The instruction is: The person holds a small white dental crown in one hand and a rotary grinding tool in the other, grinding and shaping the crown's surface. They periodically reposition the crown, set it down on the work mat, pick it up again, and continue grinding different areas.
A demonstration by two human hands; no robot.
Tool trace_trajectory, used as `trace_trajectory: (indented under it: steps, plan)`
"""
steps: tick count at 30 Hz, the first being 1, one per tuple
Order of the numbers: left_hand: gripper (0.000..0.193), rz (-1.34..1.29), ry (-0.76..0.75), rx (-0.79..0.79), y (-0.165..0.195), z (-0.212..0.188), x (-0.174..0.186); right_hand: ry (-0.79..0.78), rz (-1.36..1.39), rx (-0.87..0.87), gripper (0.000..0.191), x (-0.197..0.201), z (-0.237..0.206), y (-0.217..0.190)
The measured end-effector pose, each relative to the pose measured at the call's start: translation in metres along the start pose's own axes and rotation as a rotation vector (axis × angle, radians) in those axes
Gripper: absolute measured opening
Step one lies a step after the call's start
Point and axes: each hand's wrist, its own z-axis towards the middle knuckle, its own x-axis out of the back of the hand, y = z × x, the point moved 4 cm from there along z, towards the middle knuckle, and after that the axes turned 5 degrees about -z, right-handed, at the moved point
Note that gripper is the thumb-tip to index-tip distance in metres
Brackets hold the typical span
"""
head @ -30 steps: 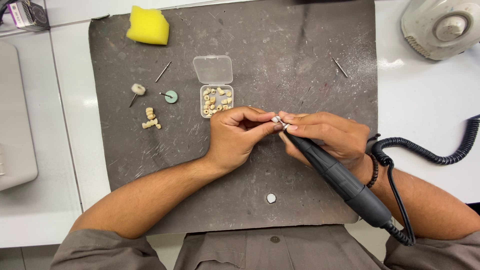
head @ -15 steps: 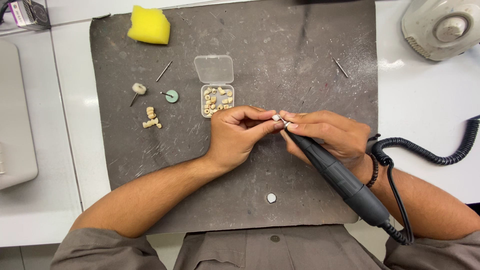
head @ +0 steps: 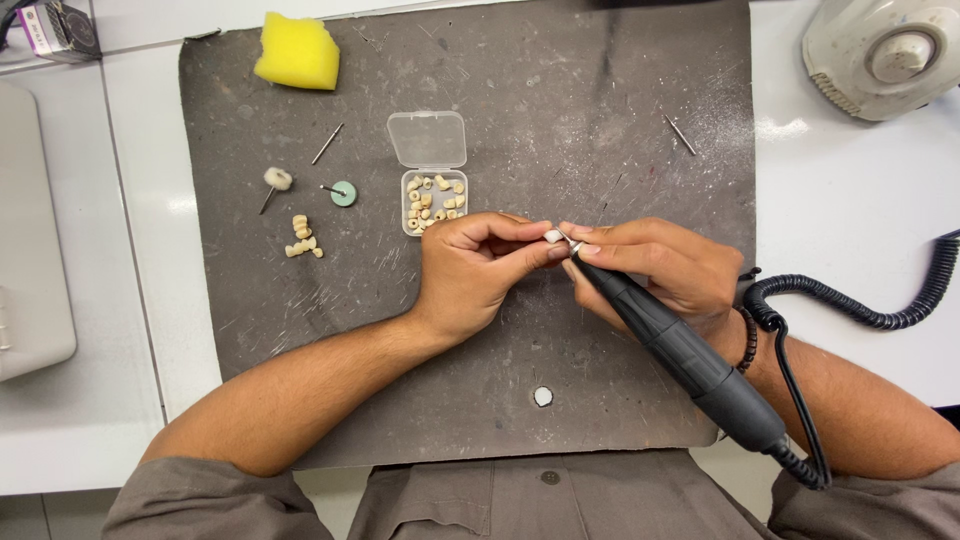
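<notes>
Left hand (head: 470,275) pinched on small white tooth piece (head: 552,236), right hand (head: 660,268) at three o'clock, clamped around black handpiece (head: 680,350).

The left hand (head: 472,270) is curled, with its fingertips pinched together. The right hand (head: 655,270) is curled too. Both hands touch in the middle.

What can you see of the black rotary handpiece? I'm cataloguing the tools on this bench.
The handpiece is a long, slim, matte black tool that looks like plastic or metal, thicker toward its rear. It lies slantwise, tip up and to the left, rear down toward the right. The right hand grips its front like a pen. Its thin metal bit meets a small pale piece pinched in the left hand. A black cord leaves its rear end and joins a coiled cable on the white bench.
</notes>
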Motion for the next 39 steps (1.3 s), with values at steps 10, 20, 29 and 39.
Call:
trace_trajectory:
  steps: [10, 20, 29, 39]
  plan:
    - [0.013, 0.053, 0.012, -0.007, -0.0010, -0.0005, 0.0013, 0.021, 0.049, 0.030, 0.030, -0.0023, 0.0009, -0.0005]
    - [0.013, 0.074, 0.014, -0.023, -0.0004, 0.0002, 0.0006, 0.013, 0.020, 0.025, 0.029, -0.0007, 0.0014, -0.0012]
    - [0.013, 0.063, 0.003, -0.026, -0.0006, -0.0009, 0.0010, 0.006, 0.059, 0.009, 0.030, -0.0019, 0.0005, -0.0010]
    - [0.012, 0.030, 0.002, -0.014, -0.0010, 0.0005, 0.0007, 0.010, 0.061, -0.009, 0.028, -0.0006, 0.0017, 0.0000]
